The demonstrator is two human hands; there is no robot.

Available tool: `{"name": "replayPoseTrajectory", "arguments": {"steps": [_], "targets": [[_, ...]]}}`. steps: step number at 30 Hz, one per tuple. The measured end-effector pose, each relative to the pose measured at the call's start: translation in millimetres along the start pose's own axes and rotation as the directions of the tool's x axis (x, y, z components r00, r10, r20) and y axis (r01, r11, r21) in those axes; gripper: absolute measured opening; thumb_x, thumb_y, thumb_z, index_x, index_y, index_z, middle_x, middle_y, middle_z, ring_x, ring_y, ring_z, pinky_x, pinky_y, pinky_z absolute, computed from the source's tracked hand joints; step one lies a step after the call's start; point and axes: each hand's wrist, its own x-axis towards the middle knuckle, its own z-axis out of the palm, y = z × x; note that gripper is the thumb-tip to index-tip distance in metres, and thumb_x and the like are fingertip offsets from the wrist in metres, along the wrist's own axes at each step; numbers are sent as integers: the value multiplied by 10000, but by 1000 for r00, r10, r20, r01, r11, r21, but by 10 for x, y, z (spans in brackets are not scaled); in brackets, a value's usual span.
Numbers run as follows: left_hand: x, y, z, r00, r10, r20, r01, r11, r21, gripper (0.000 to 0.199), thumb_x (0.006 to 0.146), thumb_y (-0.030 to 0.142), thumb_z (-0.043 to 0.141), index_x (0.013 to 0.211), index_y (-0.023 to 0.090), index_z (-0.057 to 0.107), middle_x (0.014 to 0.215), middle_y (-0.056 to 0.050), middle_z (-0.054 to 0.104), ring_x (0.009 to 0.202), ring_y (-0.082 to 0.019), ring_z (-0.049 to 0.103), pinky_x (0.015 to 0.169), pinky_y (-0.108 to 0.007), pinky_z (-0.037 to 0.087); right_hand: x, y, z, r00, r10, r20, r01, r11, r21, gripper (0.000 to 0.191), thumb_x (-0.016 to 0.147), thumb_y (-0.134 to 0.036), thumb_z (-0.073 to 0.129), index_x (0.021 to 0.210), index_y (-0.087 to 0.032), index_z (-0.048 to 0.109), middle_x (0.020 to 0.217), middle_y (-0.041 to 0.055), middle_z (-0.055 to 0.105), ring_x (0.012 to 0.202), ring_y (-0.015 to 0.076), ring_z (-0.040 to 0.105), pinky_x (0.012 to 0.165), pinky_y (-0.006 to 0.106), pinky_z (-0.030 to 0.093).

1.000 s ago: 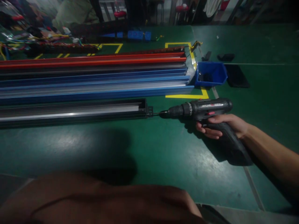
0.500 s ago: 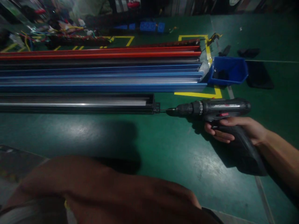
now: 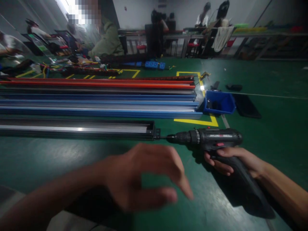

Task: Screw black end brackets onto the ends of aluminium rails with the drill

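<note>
A black cordless drill lies in my right hand, whose fingers wrap its grip. Its bit points left and meets the small end bracket of a long black metal channel on the floor. Whether the bit is turning, I cannot tell. In front of the channel, my left hand hovers above the green floor, slightly blurred. Thumb and fingers are curved and apart, with nothing between them.
Beyond the channel lie several long blue channels and red channels. A blue bin stands at their right end, beside a dark flat piece. Tangled wires lie back left. People sit farther off.
My view has tilted up, so the room behind now shows. My left hand has risen from low in front out over the floor. The drill stays at the channel's end.
</note>
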Motion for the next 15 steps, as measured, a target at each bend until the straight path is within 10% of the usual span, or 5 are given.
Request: {"name": "replayPoseTrajectory", "arguments": {"steps": [7,15], "targets": [[27,-1103,-215,927,-332,-176,371,879,298,379,1058,463,479,1224,197,692,1218,-100,689,1196,-240,607,1089,-433,473,-3,-8,-1,998,-34,45,35,999,-24,306,908,-303,732,1073,-53,791,911,136,691,513,66,510,549,207,536],[-16,-1255,-154,914,-398,82,362,889,281,499,1089,526,341,1265,231,702,1306,-74,701,1208,-228,617,1085,-386,429,24,-31,0,991,-54,122,57,998,-23,444,899,-284,693,1256,-22,730,1151,243,737,554,76,525,564,217,527]]}}
